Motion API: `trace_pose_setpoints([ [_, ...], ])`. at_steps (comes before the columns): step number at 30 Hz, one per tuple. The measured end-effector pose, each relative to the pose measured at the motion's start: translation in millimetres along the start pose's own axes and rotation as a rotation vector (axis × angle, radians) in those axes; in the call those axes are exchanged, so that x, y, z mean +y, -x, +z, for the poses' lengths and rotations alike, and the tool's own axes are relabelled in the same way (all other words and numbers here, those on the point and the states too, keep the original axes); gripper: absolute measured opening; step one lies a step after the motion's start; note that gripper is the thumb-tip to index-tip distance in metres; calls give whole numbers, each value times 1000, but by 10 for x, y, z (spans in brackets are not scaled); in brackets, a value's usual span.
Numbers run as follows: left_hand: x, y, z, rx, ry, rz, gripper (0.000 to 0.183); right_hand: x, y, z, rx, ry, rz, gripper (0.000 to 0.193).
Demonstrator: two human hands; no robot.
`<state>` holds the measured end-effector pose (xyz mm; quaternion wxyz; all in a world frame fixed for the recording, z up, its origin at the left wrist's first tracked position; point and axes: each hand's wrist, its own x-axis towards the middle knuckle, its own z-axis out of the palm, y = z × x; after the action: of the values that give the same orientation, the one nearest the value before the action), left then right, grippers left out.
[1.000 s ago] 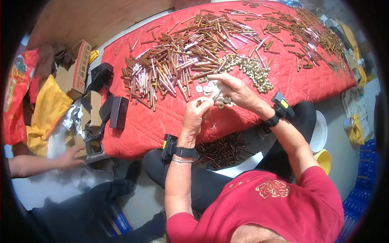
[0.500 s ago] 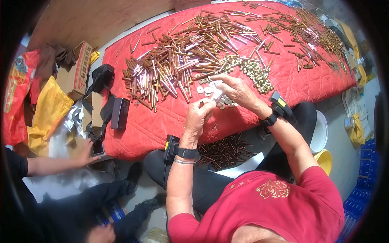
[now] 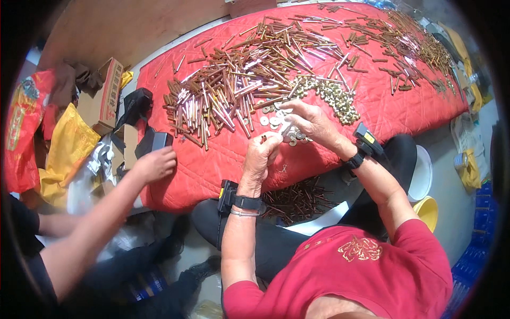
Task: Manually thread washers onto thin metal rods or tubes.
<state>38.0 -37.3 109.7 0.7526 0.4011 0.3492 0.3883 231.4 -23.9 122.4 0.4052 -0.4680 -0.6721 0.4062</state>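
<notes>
My left hand (image 3: 260,155) is closed in a pinch near the front edge of the red quilted cover (image 3: 212,175). A short brown metal tip (image 3: 264,138) shows beside its fingers, seemingly the end of a bolt or rod. My right hand (image 3: 313,126) meets it from the right, thumb and fingers curled round a small pale piece (image 3: 286,128) whose kind I cannot make out. Loose round washers (image 3: 264,121) lie just beyond and beneath the fingertips. Small pale-gold nuts (image 3: 340,101) are heaped beyond my right hand. A large pile of coppery metal rods (image 3: 228,80) spreads farther back.
At left, a co-worker's hand (image 3: 158,164) reaches to a dark box (image 3: 159,141). Cardboard cartons (image 3: 109,95) and a yellow bag (image 3: 69,149) stand behind that arm. More rods (image 3: 297,201) lie below the cover's edge. White and yellow buckets (image 3: 426,210) are at right.
The co-worker's arm has swung forward and right, onto the dark box. My two hands stay almost in place, the right fingers slightly more curled.
</notes>
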Motion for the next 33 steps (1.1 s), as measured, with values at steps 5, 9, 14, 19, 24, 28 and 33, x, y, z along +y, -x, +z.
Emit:
trace_pose_setpoints([
  [5,-41,-34,19,-33,-42,-26,16,-140,54,-22,25,-57,-59,31],
  [9,-85,-22,-14,15,-10,-20,15,-52,11,38,84,79,-210,37],
  [14,-64,-36,40,9,-2,-55,18,187,-8,10,11,8,-153,32],
  [19,-64,-57,-8,2,32,-35,19,70,7,23,146,114,-321,24],
  [24,-91,-42,61,3,-62,-40,18,104,13,26,54,9,-135,25],
  [28,-84,-54,-7,19,18,-59,19,-62,9,22,105,-62,-37,23],
  [33,-87,-33,78,39,-134,-25,23,221,11,47,84,153,-346,21],
])
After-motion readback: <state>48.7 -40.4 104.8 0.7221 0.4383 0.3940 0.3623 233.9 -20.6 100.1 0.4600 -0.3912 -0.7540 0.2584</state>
